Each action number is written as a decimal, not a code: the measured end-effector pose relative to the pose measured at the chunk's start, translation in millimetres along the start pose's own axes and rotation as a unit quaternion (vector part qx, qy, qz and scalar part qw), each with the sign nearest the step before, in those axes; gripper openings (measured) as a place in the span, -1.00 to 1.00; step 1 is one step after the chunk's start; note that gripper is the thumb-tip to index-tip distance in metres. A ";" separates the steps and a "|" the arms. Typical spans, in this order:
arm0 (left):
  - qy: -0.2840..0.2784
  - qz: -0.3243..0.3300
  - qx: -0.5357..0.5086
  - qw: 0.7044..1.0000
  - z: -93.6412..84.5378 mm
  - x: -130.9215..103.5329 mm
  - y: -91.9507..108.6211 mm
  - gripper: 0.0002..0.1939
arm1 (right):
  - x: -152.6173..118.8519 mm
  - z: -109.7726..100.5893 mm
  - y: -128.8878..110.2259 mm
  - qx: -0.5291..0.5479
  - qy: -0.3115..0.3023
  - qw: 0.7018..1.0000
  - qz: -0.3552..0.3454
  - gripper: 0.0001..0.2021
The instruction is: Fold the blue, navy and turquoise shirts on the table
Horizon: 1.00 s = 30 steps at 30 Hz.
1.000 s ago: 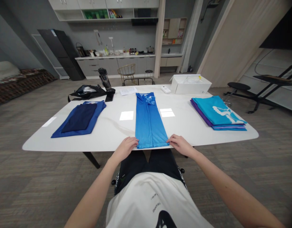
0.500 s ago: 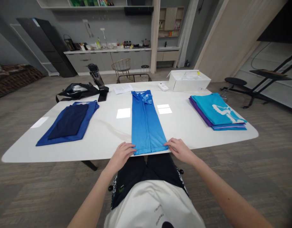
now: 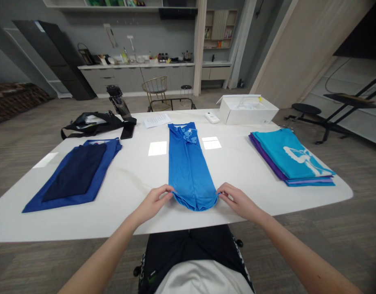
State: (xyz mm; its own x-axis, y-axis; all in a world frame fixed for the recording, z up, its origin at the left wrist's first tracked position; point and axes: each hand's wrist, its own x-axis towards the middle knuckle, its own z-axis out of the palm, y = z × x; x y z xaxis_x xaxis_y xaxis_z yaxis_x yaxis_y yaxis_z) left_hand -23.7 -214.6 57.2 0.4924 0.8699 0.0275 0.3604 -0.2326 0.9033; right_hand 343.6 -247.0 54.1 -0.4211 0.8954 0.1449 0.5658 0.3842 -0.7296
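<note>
A blue shirt (image 3: pixel 189 167), folded into a long narrow strip, lies in front of me on the white table (image 3: pixel 139 163). Its far end carries a lighter blue print. My left hand (image 3: pixel 155 202) pinches the near left corner of the hem between thumb and fingers. At the near right corner, my right hand (image 3: pixel 235 200) grips the hem in the same way. Between the two hands the near edge is lifted a little at the corners and sags in a curve.
Dark blue folded clothes (image 3: pixel 78 173) lie at the left, a turquoise and purple folded stack (image 3: pixel 298 157) at the right. Toward the back are a black bag (image 3: pixel 96 124), a phone (image 3: pixel 128 130), a bottle (image 3: pixel 118 101), paper (image 3: pixel 157 119), a white device (image 3: pixel 211 117) and a white box (image 3: pixel 247 110).
Both hands have raised the corners of the shirt's near hem, which was flat and now curves. The hem sits farther in from the table's front edge. My view has shifted slightly.
</note>
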 end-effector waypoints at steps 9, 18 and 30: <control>0.143 -0.146 -0.120 0.971 -12.4 108.6 -39.5 -0.68 | 109.3 -5.9 54.6 -0.031 0.081 0.992 0.097 -0.74; 0.001 -0.172 0.149 0.974 -30.3 142.7 -39.0 -0.59 | 145.3 -7.3 70.8 -0.086 -0.061 0.978 0.181 -0.72; 0.127 -0.011 0.112 0.985 -50.1 161.8 -46.5 -0.76 | 184.6 -24.6 73.8 0.019 0.076 0.992 0.094 -0.81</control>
State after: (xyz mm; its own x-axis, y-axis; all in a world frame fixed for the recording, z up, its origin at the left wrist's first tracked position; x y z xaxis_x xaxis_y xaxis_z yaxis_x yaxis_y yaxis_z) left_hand -0.5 -41.3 41.1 0.2774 0.9504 0.1408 0.5495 -0.2772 0.7881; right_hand 325.1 -47.8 43.5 -0.1971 0.9753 0.0998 0.5958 0.2001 -0.7778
